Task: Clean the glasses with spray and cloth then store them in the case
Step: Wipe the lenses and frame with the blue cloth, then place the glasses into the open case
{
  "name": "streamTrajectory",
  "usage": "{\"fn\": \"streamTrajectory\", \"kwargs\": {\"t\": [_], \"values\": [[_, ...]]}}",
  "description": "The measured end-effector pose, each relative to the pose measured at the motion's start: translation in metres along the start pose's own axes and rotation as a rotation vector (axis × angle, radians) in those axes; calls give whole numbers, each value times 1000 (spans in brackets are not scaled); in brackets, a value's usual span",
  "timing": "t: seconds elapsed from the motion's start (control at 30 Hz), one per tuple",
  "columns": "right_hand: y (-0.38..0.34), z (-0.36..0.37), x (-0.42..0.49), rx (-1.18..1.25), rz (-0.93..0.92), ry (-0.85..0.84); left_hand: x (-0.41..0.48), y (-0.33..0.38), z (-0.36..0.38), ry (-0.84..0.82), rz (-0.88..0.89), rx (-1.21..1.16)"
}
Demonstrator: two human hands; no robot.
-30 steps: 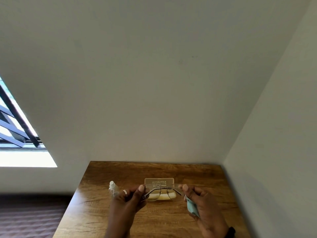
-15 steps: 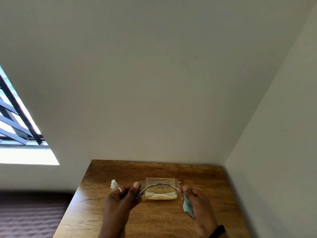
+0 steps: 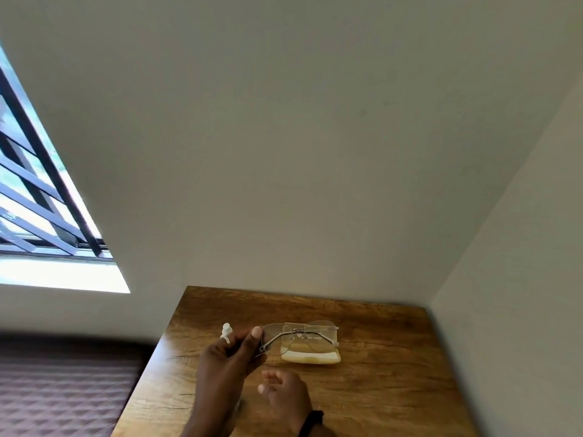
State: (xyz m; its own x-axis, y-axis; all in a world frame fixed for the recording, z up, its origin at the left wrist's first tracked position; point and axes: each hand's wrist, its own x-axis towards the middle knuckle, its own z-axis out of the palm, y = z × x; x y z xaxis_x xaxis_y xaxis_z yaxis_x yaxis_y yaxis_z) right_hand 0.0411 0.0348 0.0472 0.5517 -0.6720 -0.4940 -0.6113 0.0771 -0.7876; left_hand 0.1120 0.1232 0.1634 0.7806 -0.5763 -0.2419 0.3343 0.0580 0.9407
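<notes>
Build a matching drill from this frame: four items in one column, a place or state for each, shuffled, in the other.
Column one
1. thin metal-framed glasses
2. clear plastic case with cream lining
3. small white spray bottle
4. black wristband

Column two
A. upright, partly hidden behind the left hand
B. worn at the wrist of the right hand
C. pinched at one end by the left hand, held above the case
D. lies open on the brown wooden table

Pairs: 1-C, 2-D, 3-A, 4-B

Wooden table (image 3: 394, 392) in wall corner; open case (image 3: 310, 358), spray bottle (image 3: 226, 328) on it.
</notes>
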Motion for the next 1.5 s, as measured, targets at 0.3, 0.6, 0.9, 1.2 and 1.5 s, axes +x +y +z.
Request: {"fn": "streamTrajectory", "kwargs": {"t": [0.3,0.6,0.9,1.2,1.5], "values": [[-12,-131,-48,506,-214,391,9,-14,7,-76,-42,36],[-14,-161,-64,530,-262,343,21,-27,27,-169,-95,59],[2,-151,-39,520,-211,362,40,-49,30,-182,-126,113],[13,-137,10,531,-38,349,72,-84,30,-104,-163,166],[25,-128,59,501,63,342,110,-117,26,-60,-224,269]]}}
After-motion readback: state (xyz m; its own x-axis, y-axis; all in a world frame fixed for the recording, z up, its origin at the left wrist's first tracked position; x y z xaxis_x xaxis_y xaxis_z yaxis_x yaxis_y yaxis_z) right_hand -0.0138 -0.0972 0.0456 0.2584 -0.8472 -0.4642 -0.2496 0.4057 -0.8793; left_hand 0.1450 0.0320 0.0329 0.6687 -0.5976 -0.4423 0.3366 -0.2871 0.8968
